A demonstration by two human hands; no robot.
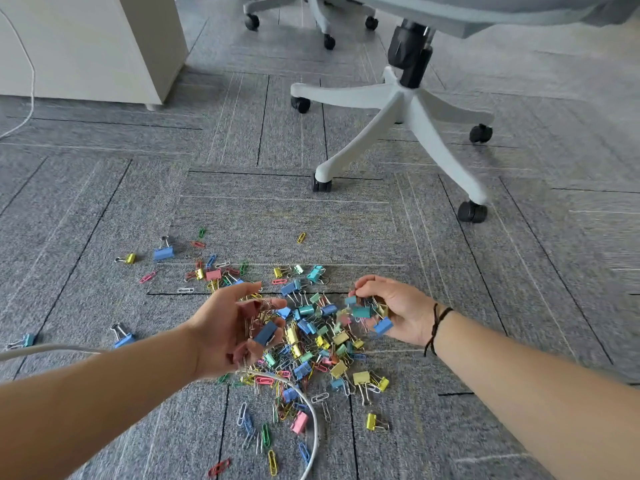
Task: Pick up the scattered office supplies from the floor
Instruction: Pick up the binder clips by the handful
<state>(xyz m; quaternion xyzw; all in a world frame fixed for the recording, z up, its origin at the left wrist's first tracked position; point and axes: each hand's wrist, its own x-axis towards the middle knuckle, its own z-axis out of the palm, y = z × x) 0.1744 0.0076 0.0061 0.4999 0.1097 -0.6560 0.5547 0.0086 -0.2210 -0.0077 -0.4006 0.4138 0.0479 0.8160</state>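
Note:
A heap of coloured binder clips and paper clips (313, 344) lies on the grey carpet in front of me. More clips lie scattered to the left, among them a blue binder clip (163, 252) and a yellow one (130, 258). My left hand (228, 332) is palm up just above the heap's left side, cupping a blue binder clip and a few other clips. My right hand (398, 311) is at the heap's right side, its curled fingers gripping several binder clips, teal, blue and yellow.
An office chair base (408, 109) with black castors stands just beyond the heap. A white cabinet (93, 46) is at the back left. A white cable (311, 420) curves over the near part of the heap. A second chair base (311, 12) is farther back.

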